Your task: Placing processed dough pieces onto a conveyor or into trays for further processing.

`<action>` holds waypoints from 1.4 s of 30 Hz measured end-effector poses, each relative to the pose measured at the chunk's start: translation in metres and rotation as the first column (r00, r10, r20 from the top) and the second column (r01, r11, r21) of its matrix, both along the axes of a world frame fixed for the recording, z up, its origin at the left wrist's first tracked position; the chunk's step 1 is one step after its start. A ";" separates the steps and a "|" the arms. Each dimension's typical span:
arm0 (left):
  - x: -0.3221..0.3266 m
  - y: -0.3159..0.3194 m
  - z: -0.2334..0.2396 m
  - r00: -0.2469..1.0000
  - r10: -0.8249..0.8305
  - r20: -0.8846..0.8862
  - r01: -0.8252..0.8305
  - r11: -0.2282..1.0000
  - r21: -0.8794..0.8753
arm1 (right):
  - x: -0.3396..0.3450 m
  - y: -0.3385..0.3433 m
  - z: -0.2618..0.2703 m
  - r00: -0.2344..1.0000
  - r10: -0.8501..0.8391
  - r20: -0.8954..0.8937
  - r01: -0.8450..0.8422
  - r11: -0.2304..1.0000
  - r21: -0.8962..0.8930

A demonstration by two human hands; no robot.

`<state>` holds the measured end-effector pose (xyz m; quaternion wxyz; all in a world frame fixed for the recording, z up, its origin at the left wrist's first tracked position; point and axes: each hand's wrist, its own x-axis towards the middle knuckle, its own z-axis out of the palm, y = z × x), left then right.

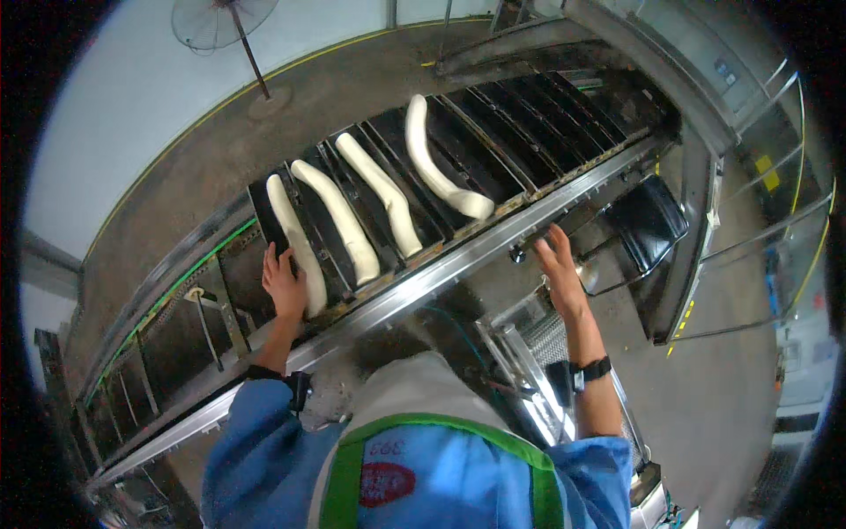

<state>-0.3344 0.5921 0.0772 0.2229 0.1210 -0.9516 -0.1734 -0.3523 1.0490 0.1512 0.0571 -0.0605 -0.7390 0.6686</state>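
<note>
Four long cream-coloured rolls that look like dough lie in black trays on a conveyor. My left hand (285,284) is beside the leftmost roll (295,244), with its fingers spread and its inner side against or very near it; contact is hard to tell. To the right are a slightly bent roll (340,221), another with a kink (383,192), and a strongly curved roll (433,162) whose lower end lies thick near the tray's front edge. My right hand (558,271) hovers on the near side of the metal rail (423,278), fingers apart, holding nothing.
More black trays (529,119) continue to the right, towards a metal frame (687,73). A black padded seat (646,221) stands beyond my right hand. At left, the conveyor's open frame (218,297) shows crossbars. A pedestal fan (248,53) stands behind.
</note>
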 end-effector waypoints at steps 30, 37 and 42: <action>-0.271 0.243 -0.005 0.905 0.129 0.405 -0.272 0.908 0.319 | 0.322 0.446 -0.077 0.564 -0.816 0.131 -0.092 0.096 0.991; -0.276 0.226 0.006 0.837 0.089 0.540 -0.200 0.968 0.150 | 0.265 0.470 0.093 0.655 -0.749 -0.096 0.675 0.523 0.521; -0.257 0.232 0.019 0.706 -0.242 0.666 0.050 0.955 0.293 | 0.154 0.364 0.217 0.553 -0.765 -0.330 0.833 0.511 0.210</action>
